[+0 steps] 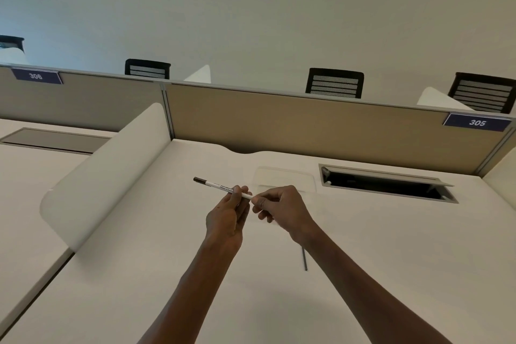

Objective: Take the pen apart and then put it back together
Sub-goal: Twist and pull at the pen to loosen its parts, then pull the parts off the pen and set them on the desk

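Gripping 1 pen, 2 hands: left holds barrel, right pinches its end.

Smooth white plastic pen, matt pale laminate desk.
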The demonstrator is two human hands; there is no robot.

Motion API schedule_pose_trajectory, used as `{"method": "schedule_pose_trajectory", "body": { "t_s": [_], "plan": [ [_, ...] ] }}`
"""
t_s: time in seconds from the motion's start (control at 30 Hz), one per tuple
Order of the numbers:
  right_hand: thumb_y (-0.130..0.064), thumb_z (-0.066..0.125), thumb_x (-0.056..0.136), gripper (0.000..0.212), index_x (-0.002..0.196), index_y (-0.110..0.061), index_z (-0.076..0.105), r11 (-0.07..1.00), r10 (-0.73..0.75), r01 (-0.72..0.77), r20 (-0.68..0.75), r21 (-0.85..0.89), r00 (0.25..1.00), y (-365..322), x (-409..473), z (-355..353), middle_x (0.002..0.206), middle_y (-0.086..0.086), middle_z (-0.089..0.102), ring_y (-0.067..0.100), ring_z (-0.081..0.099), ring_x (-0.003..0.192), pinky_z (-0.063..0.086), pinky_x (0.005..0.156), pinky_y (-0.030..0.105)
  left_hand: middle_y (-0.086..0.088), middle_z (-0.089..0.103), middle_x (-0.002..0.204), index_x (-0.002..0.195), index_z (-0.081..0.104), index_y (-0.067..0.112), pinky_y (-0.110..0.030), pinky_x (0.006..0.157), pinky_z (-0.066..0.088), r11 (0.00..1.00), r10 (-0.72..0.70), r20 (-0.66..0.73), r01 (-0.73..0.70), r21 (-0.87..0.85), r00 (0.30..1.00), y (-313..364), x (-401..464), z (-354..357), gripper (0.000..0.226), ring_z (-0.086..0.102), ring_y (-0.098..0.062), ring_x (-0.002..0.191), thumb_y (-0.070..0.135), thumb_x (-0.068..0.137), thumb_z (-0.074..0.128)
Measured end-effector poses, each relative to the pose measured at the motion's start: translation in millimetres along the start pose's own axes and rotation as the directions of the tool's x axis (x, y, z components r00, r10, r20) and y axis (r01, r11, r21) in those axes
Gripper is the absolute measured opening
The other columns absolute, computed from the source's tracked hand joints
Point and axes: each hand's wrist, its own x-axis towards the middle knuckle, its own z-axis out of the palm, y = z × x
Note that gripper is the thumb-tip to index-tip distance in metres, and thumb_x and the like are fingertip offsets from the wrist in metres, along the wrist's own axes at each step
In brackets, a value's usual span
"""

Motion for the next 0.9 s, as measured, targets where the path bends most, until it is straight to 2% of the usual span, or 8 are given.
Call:
{"method": "schedule_pose_trajectory", "body": {
  "t_s": [0.13,0.23,0.33,0.43,0.5,0.57,0.77,0.9],
  "plan": [
    [-0.014,0.07,0.088,0.012,0.087,-0.004,0.078,0.999,-0.029,0.027,-0.037,-0.046,0.999,3.0,-0.3,-2.4,0.07,0.009,0.075,0.012,0.065,0.055,0.049,0.052,0.022,-0.011,0.078,0.093,0.096,0.073,0.0,-0.031,0.077,0.057,0.972,-0.003,0.008,0.001,0.236,1.0,1.4,-3.3,-7.2,0.03,0.075,-0.02,0.09,0.028,0.087,0.072],
    [-0.014,0.071,0.088,0.011,0.084,-0.007,0.078,0.992,-0.046,0.041,-0.042,-0.119,0.998,4.2,-0.1,-8.5,0.067,0.006,0.074,0.009,0.065,0.053,0.05,0.05,0.02,-0.008,0.079,0.086,0.089,0.075,0.005,-0.028,0.067,0.056,0.887,-0.07,0.051,0.038,0.46,0.996,8.0,-8.7,-16.6,0.04,0.075,-0.015,0.078,0.043,0.079,0.077],
    [-0.012,0.069,0.087,0.012,0.083,-0.007,0.078,0.971,-0.067,0.059,-0.026,-0.233,0.997,5.4,-0.1,-14.3,0.065,0.004,0.073,0.006,0.065,0.051,0.048,0.05,0.017,-0.002,0.078,0.075,0.076,0.078,0.013,-0.027,0.062,0.056,0.697,0.194,0.153,-0.246,0.673,0.969,10.2,-8.5,-22.4,0.028,0.073,-0.015,0.069,0.041,0.08,0.077],
    [-0.013,0.068,0.088,0.012,0.086,-0.007,0.078,0.929,-0.109,0.105,0.009,-0.353,0.994,3.7,-1.5,-17.4,0.065,0.0,0.07,0.004,0.062,0.05,0.044,0.05,0.013,0.007,0.078,0.088,0.096,0.078,0.017,-0.026,0.079,0.058,0.266,0.533,0.465,-0.661,0.702,0.707,11.7,-3.9,-24.1,0.01,0.072,-0.006,0.084,0.014,0.087,0.072],
    [-0.014,0.067,0.089,0.013,0.087,-0.007,0.078,0.906,-0.137,0.138,0.03,-0.4,0.99,-0.7,-2.7,-18.2,0.067,0.0,0.07,0.006,0.062,0.054,0.044,0.053,0.015,0.009,0.072,0.113,0.114,0.072,0.015,-0.013,0.091,0.049,0.036,0.494,0.67,-0.783,0.621,0.554,11.7,2.1,-23.7,0.029,0.066,0.001,0.104,0.004,0.087,0.07],
    [-0.016,0.067,0.09,0.013,0.085,-0.009,0.078,0.885,-0.168,0.174,0.053,-0.431,0.984,-6.0,-3.8,-20.0,0.066,-0.001,0.069,0.011,0.064,0.057,0.046,0.053,0.018,0.007,0.066,0.122,0.124,0.067,0.012,-0.011,0.096,0.045,-0.087,0.386,0.777,-0.819,0.567,0.497,10.0,6.4,-21.6,0.037,0.06,0.0,0.112,0.004,0.088,0.069],
    [-0.015,0.067,0.087,0.013,0.082,-0.007,0.077,0.845,-0.152,0.195,0.126,-0.498,0.98,-13.1,-3.3,-30.4,0.069,0.005,0.071,0.024,0.068,0.065,0.056,0.061,0.036,0.003,0.077,0.094,0.116,0.072,0.016,-0.008,0.073,0.045,-0.07,0.309,0.818,-0.847,0.528,0.485,4.1,9.1,-18.2,0.033,0.066,0.005,0.082,0.0,0.088,0.067],
    [-0.024,0.067,0.091,0.023,0.078,-0.007,0.073,0.919,-0.032,0.101,0.183,-0.382,0.983,-9.6,-3.4,-37.1,0.069,0.006,0.072,0.012,0.063,0.054,0.055,0.055,0.028,-0.006,0.078,0.089,0.11,0.075,0.009,-0.007,0.072,0.046,-0.041,0.336,0.802,-0.843,0.537,0.494,-2.9,4.9,-18.1,0.027,0.068,-0.006,0.077,-0.004,0.087,0.067]
  ]
}}
